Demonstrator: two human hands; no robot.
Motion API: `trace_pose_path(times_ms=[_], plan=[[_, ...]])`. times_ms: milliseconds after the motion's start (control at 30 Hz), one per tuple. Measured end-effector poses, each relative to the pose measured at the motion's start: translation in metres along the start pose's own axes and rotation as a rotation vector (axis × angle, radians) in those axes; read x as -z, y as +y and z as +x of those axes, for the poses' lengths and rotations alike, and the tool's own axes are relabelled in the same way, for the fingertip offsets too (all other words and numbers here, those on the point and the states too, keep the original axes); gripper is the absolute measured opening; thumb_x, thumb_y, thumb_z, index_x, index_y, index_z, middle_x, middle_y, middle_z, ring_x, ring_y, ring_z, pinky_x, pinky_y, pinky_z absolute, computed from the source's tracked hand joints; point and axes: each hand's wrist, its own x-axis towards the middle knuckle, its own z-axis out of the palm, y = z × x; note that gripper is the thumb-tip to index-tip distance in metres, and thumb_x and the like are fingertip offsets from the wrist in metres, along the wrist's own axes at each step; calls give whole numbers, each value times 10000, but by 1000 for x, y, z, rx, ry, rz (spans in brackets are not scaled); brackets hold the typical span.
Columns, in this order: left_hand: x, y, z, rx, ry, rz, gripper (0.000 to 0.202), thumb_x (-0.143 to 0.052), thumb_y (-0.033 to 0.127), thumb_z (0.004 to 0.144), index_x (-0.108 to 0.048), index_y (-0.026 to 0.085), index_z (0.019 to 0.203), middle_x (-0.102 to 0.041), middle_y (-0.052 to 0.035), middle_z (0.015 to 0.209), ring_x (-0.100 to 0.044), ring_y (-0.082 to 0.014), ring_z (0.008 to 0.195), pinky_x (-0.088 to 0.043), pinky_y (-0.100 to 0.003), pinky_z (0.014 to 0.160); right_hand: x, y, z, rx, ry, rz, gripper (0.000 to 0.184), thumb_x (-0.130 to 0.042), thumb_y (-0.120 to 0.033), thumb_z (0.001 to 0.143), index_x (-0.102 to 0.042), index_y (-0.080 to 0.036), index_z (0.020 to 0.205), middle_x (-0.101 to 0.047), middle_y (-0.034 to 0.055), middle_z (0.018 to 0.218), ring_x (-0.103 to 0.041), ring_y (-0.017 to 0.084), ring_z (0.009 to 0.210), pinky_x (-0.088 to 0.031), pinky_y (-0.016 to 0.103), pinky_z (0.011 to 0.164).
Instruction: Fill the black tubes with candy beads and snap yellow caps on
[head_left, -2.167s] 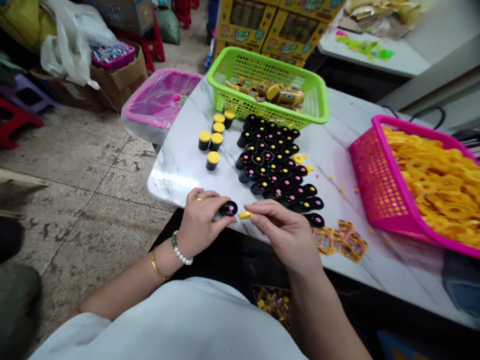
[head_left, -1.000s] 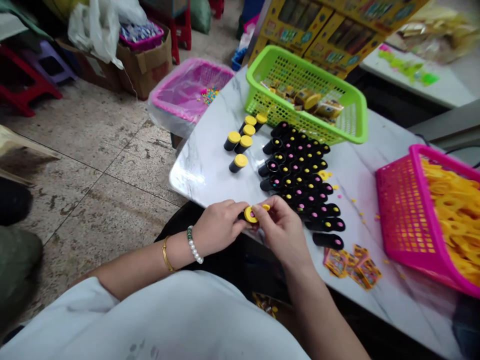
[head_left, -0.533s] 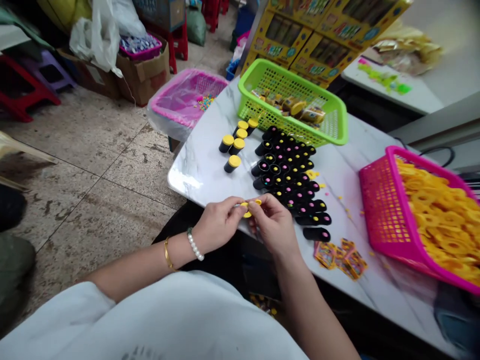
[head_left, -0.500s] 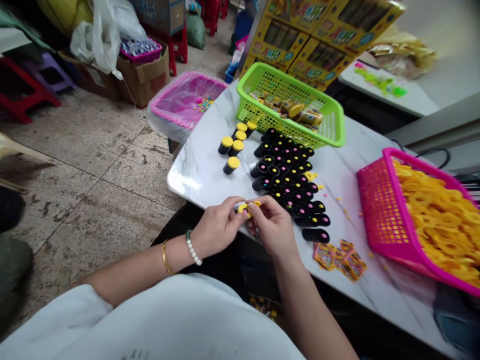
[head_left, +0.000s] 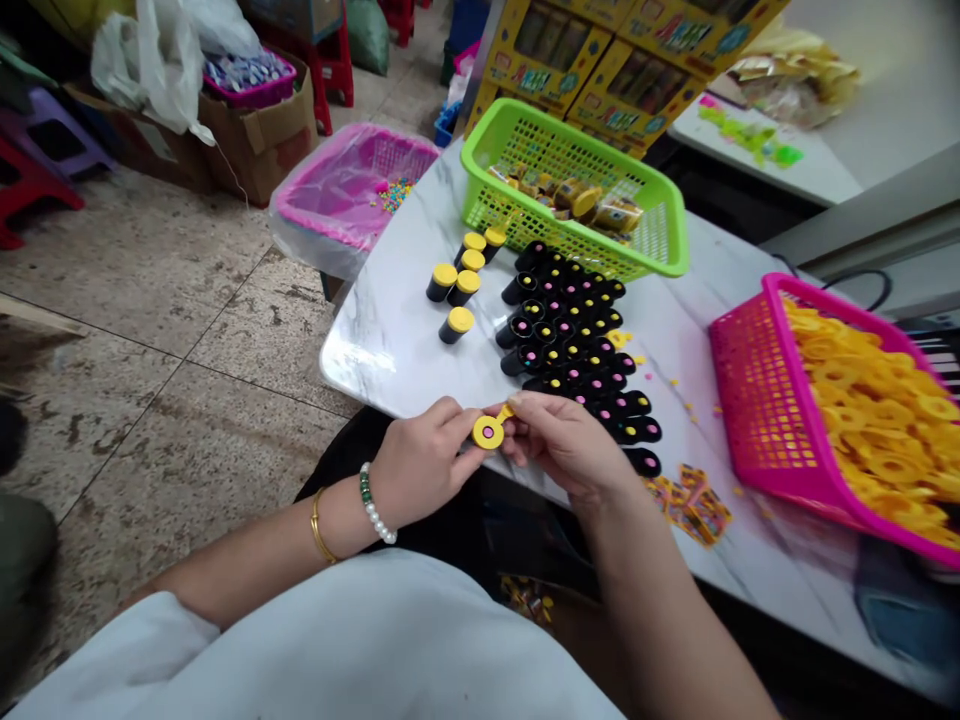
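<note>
Over the table's near edge, my left hand [head_left: 427, 455] is closed, thumb and fingers gripping a yellow ring-shaped cap [head_left: 478, 442] at its left side. A pink dot in a dark circle shows through the ring's hole; what lies behind it is hidden. My right hand [head_left: 562, 435] pinches the narrow yellow tab on the ring's upper right. Just beyond my right hand, rows of black tubes [head_left: 577, 355] are packed together, with pink or yellow balls showing at their tops. Several black tubes with yellow caps [head_left: 456, 325] stand upright to their left.
A green basket [head_left: 574, 130] of packaged pieces stands at the back. On the right, a pink basket [head_left: 761, 400] is heaped with yellow rings [head_left: 885, 420]. Small printed packets [head_left: 697, 508] lie near the front edge. Left of the table sits a plastic-lined pink basket [head_left: 322, 200].
The yellow cap has turned so its round ring faces up toward me. My right fingers have shifted onto its tab. The camera view has moved slightly.
</note>
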Motion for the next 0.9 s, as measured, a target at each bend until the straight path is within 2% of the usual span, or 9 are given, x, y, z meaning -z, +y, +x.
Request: trace_pose_path(times_ms=[100, 200, 333, 400, 467, 600, 667, 800, 900], plan=[[0, 1, 3, -23, -45, 95, 210, -568, 301, 915, -667, 184, 1057, -635, -18, 871, -624, -140, 716, -479, -230, 579, 8, -7, 1, -37, -109, -86, 320, -834, -433, 675, -677, -166, 757, -648, 8, 631, -587, 108, 521, -491, 210, 460], [-2, 1, 6, -35, -41, 113, 207, -533, 318, 933, -661, 184, 1025, -625, -5, 835, -613, -124, 680, -453, -220, 544, 9, -8, -6, 11, -70, -175, 341, -745, -512, 762, -699, -175, 789, -664, 25, 664, -610, 125, 568, -532, 257, 548], [-4, -1, 7, -53, -22, 134, 226, -513, 356, 956, -653, 184, 998, -599, 11, 780, -582, -112, 620, -401, -228, 481, -8, 0, -28, 244, 322, -370, 321, -741, -435, 794, -712, -215, 1027, -668, 21, 799, -614, 127, 696, -543, 265, 669], [-5, -2, 6, -54, -12, 150, 258, -501, 393, 967, -649, 183, 1001, -592, 12, 772, -574, -112, 608, -377, -238, 458, -19, 7, -35, 284, 450, -391, 477, -801, -396, 733, -641, -239, 1153, -650, 5, 837, -608, 130, 722, -541, 261, 664], [-5, -4, 5, -51, -15, 161, 275, -496, 412, 971, -642, 184, 1018, -594, 10, 779, -573, -113, 606, -365, -245, 449, -27, 12, -36, 225, 417, -355, 539, -840, -393, 674, -603, -234, 1132, -627, -8, 814, -598, 129, 695, -531, 249, 607], [-5, -5, 4, -58, -77, 188, 255, -503, 403, 970, -633, 193, 1036, -605, 9, 795, -587, -118, 630, -361, -256, 460, -29, 15, -26, 75, 209, -295, 358, -825, -377, 689, -538, -223, 839, -555, -56, 687, -524, 84, 531, -452, 195, 443], [-5, -5, 4, -59, -101, 201, 242, -509, 396, 968, -633, 204, 1044, -610, 7, 802, -597, -124, 655, -369, -259, 479, -27, 14, -23, 51, 167, -273, 368, -814, -372, 702, -490, -231, 805, -533, -75, 661, -480, 68, 467, -404, 181, 381], [-3, -3, 5, 5, -125, 226, 221, -549, 372, 943, -634, 207, 1064, -625, -11, 850, -610, -150, 694, -391, -263, 513, -28, 17, -25, 73, 179, -272, 393, -825, -384, 679, -494, -236, 832, -543, -77, 674, -495, 74, 450, -369, 179, 347], [-1, -2, 8, 19, -167, 225, 213, -568, 359, 933, -636, 210, 1068, -630, -19, 869, -616, -158, 704, -411, -260, 539, -28, 22, -27, 119, 233, -216, 349, -786, -437, 717, -579, -218, 892, -550, -60, 646, -498, 79, 467, -323, 177, 354]])
